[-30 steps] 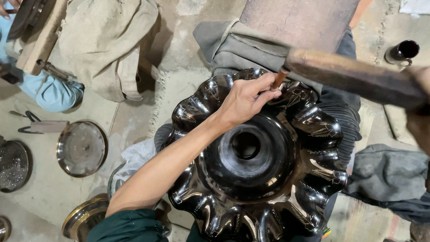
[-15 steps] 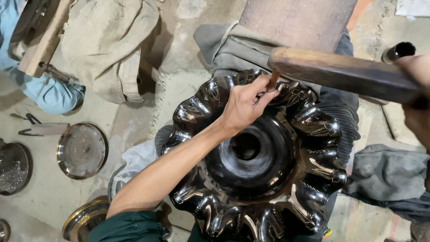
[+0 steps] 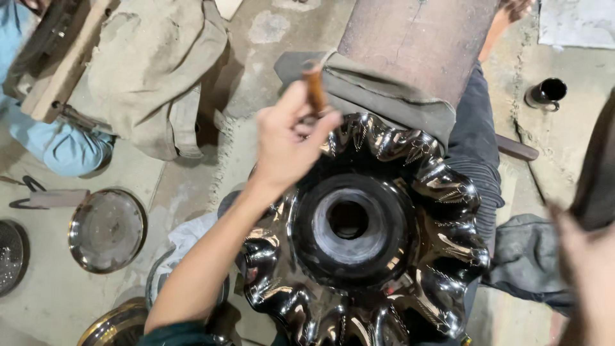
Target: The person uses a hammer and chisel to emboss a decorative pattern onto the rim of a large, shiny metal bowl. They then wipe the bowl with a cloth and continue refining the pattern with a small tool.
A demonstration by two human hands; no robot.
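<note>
A shiny black fluted metal vessel (image 3: 410, 173) with a round central hole fills the middle of the view. My left hand (image 3: 288, 141) hovers over its upper left rim, pinching a short brown punch (image 3: 314, 88) upright, its tip lifted off the metal. My right hand (image 3: 583, 269) is a blur at the right edge, closed on the dark handle of a hammer (image 3: 599, 173); the hammer's head is out of view. Behind the vessel lies a thick brown log (image 3: 416, 38) with an olive cloth (image 3: 384, 96) wrapped round its near end.
Round metal plates (image 3: 106, 229) and a brass dish (image 3: 118, 323) lie on the floor at left, next to a small hand tool (image 3: 45, 197). A person in light blue (image 3: 57, 144) sits at upper left beside a khaki cloth (image 3: 147, 70). A black cup (image 3: 548, 91) stands upper right.
My left hand has lifted the punch off the vessel's rim and moved it up and left. The hammer has swung away from the middle to the right edge.
</note>
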